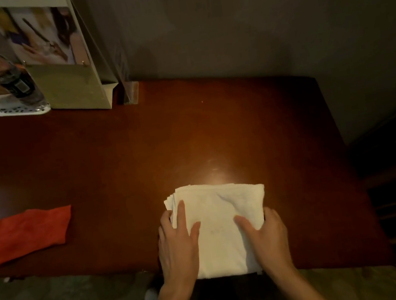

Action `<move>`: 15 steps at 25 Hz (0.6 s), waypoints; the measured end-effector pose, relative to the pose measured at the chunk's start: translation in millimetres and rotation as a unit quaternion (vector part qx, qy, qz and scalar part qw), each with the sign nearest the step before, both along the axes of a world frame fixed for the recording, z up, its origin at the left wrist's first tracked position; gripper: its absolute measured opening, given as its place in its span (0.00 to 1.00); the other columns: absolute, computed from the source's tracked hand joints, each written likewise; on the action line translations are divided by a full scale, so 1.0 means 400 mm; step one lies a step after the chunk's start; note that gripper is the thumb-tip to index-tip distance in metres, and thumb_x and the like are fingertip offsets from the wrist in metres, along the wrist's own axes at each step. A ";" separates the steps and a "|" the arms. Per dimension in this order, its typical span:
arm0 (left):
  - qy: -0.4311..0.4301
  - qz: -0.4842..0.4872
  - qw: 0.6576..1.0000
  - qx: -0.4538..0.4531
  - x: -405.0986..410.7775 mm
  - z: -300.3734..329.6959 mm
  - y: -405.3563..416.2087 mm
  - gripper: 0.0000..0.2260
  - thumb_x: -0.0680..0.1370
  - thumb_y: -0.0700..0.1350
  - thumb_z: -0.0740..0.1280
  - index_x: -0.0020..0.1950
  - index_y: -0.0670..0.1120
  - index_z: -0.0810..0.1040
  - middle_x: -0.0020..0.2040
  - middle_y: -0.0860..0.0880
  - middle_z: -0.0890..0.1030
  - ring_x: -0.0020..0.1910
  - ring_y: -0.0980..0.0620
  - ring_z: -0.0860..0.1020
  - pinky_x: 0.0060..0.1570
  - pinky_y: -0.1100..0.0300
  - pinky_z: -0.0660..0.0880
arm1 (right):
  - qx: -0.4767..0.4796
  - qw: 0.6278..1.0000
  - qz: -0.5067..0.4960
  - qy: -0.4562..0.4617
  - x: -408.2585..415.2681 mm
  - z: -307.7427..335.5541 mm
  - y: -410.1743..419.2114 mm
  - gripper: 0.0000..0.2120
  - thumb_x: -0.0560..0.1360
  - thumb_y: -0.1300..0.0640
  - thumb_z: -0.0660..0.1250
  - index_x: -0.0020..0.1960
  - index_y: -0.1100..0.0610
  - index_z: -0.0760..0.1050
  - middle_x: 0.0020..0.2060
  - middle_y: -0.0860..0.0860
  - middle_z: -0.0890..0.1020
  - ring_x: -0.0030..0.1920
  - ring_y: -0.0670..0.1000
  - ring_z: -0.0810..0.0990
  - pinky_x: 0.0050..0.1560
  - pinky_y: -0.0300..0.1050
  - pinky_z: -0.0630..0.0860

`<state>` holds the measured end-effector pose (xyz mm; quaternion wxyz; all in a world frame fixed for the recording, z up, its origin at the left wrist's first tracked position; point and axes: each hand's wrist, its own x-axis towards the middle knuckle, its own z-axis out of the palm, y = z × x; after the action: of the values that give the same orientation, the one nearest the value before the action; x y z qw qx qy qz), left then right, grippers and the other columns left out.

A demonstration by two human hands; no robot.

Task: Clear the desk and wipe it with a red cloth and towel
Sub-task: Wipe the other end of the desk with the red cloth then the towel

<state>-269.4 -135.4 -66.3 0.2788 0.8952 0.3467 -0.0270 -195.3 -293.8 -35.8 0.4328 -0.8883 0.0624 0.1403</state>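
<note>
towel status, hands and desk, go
Both hands flat on folded white towel, near desk edge. Red cloth idle at left. Wiping path open.

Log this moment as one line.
left hand: on white towel | right hand: on towel | red cloth: untouched, desk left
</note>
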 end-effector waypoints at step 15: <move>-0.009 -0.145 0.972 0.185 0.039 -0.065 -0.007 0.28 0.82 0.62 0.45 0.78 0.52 0.61 0.78 0.44 0.61 0.76 0.38 0.60 0.71 0.39 0.61 | -0.285 0.918 0.248 -0.120 0.005 -0.107 0.054 0.32 0.79 0.33 0.39 0.79 0.44 0.44 0.79 0.49 0.42 0.77 0.54 0.35 0.77 0.58 0.42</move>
<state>-253.8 -138.4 -92.3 0.1045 0.9722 0.2094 0.0050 -193.4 -272.2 -78.5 0.1169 -0.9712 -0.1746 0.1119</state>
